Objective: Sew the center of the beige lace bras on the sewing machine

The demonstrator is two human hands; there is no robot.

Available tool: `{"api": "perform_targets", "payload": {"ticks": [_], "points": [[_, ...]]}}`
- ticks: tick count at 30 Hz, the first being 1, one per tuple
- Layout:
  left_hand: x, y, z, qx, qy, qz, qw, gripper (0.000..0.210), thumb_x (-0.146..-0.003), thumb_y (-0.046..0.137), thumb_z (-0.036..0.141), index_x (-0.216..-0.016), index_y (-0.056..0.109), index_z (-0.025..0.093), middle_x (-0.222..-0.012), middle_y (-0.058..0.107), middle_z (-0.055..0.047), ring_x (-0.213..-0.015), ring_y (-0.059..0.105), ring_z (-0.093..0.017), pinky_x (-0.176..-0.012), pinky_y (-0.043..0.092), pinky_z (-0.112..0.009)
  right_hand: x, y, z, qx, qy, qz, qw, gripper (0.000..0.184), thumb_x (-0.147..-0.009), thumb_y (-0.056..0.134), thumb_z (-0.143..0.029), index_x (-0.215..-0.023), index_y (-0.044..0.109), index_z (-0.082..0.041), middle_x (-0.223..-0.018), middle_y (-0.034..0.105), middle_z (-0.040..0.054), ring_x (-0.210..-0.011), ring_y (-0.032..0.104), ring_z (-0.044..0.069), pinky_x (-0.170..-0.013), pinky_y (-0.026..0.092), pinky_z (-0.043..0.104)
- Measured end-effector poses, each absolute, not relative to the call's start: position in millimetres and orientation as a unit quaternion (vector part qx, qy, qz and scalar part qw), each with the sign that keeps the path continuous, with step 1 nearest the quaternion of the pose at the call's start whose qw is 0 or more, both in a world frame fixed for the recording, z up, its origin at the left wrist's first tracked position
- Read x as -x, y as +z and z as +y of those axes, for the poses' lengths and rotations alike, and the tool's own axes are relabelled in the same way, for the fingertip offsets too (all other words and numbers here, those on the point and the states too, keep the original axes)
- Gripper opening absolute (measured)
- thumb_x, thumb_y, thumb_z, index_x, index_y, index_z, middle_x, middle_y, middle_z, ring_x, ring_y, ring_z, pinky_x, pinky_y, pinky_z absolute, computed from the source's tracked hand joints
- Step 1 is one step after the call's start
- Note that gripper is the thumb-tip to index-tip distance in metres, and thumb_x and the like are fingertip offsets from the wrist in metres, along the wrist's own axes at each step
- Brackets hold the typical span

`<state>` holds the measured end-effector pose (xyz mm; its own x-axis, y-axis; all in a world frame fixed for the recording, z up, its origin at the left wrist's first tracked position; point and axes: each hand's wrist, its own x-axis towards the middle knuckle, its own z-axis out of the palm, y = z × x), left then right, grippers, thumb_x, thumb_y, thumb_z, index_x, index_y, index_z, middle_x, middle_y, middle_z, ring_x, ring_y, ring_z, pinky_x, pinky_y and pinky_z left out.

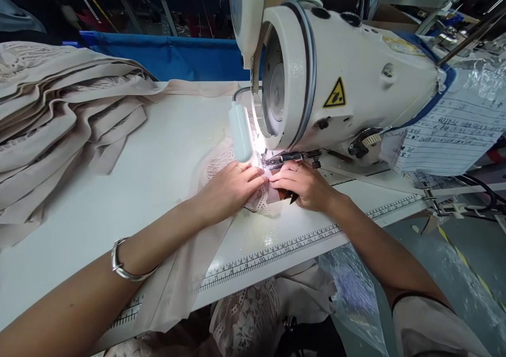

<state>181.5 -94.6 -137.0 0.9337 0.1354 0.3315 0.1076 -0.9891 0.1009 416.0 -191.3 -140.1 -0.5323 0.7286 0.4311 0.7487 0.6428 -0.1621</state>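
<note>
Pale pink fabric with a lace edge (260, 201) lies under the lit needle area of a white sewing machine (351, 77). My left hand (233, 188) rests on this fabric, fingers together and fingertips pressing the lace beside the presser foot (271, 163). From the right, my right hand (304, 185) reaches in with its fingertips at the cloth edge, close to the left fingertips. Dark pointed blades, like thread snips (291, 196), stick out from under its curled fingers; their handle is hidden. Fabric also trails over the table edge below my left forearm.
A thick pile of pink lace-trimmed fabric (59, 130) lies on the left of the white table (169, 135). A small lamp (240, 133) hangs by the needle. Printed rulers (272, 254) run along the front edge. Handwritten papers (454, 119) hang at right.
</note>
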Motion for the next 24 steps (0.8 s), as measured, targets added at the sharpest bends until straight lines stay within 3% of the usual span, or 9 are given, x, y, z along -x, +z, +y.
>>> {"api": "perform_targets", "payload": {"ticks": [6,10,14,17,21,24], "points": [[-182.8,-140.5,-98.2,-0.977,0.18,0.113,0.01,0.032,-0.106,0.036,0.021,-0.115,0.066,0.012,-0.115,0.069,-0.016,-0.092,0.06,-0.026,-0.08,0.045,-0.041,-416.8,-140.7,-190.9,0.429,-0.018,-0.873,0.231,0.031,-0.093,0.049,-0.007,-0.108,0.071,-0.022,-0.108,0.076,0.0058,-0.1,0.062,0.023,-0.086,0.053,0.042],[-181.6,-141.8,-98.7,-0.978,0.176,0.113,-0.006,0.031,-0.104,0.036,0.014,-0.099,0.067,0.015,-0.113,0.07,-0.013,-0.088,0.057,-0.025,-0.075,0.04,-0.039,-416.0,-141.2,-190.6,0.421,-0.034,-0.875,0.238,0.03,-0.092,0.049,-0.005,-0.106,0.07,-0.021,-0.109,0.077,0.0058,-0.099,0.063,0.023,-0.085,0.054,0.042],[-180.1,-138.5,-97.9,-0.977,0.189,0.097,0.014,0.032,-0.103,0.037,0.009,-0.084,0.062,0.017,-0.093,0.071,-0.008,-0.082,0.055,-0.022,-0.075,0.037,-0.037,-414.8,-139.4,-190.8,0.414,-0.045,-0.874,0.249,0.028,-0.093,0.049,-0.006,-0.103,0.07,-0.021,-0.106,0.078,0.0045,-0.098,0.064,0.022,-0.084,0.053,0.041],[-179.9,-133.8,-98.6,-0.977,0.184,0.111,0.011,0.031,-0.104,0.039,0.015,-0.084,0.062,0.018,-0.081,0.068,-0.007,-0.076,0.053,-0.021,-0.073,0.036,-0.037,-414.3,-137.7,-191.2,0.416,-0.04,-0.874,0.248,0.028,-0.095,0.048,-0.006,-0.101,0.07,-0.022,-0.106,0.078,0.0038,-0.098,0.064,0.021,-0.084,0.053,0.041],[-181.2,-130.8,-102.8,-0.977,0.176,0.123,-0.012,0.025,-0.104,0.043,0.024,-0.097,0.066,0.017,-0.095,0.071,-0.01,-0.08,0.056,-0.024,-0.076,0.039,-0.04,-414.7,-138.1,-191.3,0.421,-0.027,-0.872,0.248,0.027,-0.096,0.048,-0.007,-0.101,0.07,-0.022,-0.105,0.078,0.0048,-0.097,0.064,0.022,-0.085,0.054,0.041],[-183.4,-133.4,-107.6,-0.975,0.179,0.124,-0.042,0.029,-0.103,0.039,0.015,-0.097,0.068,0.014,-0.101,0.071,-0.014,-0.086,0.059,-0.026,-0.078,0.042,-0.042,-415.9,-140.9,-190.9,0.432,-0.02,-0.868,0.244,0.028,-0.096,0.047,-0.008,-0.103,0.071,-0.022,-0.106,0.078,0.005,-0.098,0.064,0.022,-0.085,0.054,0.041]]}}
